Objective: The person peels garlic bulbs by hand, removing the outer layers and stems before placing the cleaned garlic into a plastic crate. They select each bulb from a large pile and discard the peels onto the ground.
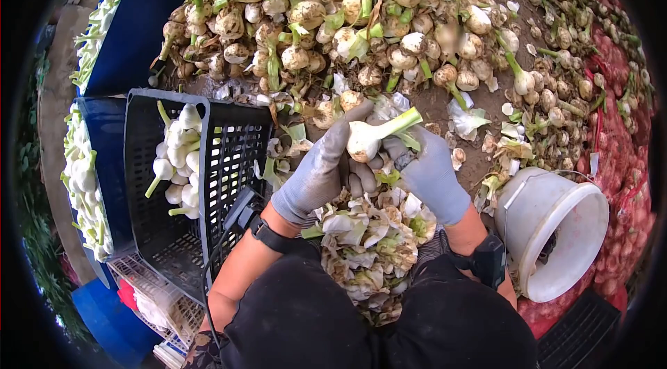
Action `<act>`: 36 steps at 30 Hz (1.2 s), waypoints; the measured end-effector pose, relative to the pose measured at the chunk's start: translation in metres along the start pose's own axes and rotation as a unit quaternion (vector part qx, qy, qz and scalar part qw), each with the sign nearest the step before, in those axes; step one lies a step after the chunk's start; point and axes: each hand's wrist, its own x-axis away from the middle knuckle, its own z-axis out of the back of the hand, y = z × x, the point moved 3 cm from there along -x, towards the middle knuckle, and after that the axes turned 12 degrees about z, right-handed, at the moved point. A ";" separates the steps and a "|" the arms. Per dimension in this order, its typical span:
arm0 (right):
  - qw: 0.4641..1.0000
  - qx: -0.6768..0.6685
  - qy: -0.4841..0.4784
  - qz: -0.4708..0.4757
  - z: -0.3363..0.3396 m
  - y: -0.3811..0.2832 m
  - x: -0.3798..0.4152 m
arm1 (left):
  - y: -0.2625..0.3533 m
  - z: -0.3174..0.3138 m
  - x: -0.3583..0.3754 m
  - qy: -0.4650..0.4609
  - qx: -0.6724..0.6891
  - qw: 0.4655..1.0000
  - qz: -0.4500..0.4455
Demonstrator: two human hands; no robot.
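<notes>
Head view: both gloved hands grip one garlic bulb (366,141) at centre, left hand (321,169) cupping it, right hand (431,173) closed at its stalk. Peeling seems underway; peeled skins (372,247) lie near. Next likely calls for placing it in the black crate (229,160) left.

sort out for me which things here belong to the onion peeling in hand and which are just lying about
In use:
left hand
right hand
onion being peeled
heap of unpeeled onions
pile of peelings
black crate holding peeled onions

Lying about:
white bucket
red mesh sacks
blue crates
</notes>
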 end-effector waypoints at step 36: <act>0.952 0.172 -0.170 0.187 -0.077 0.030 -0.082 | 0.124 0.032 0.050 0.113 0.025 0.934 -0.339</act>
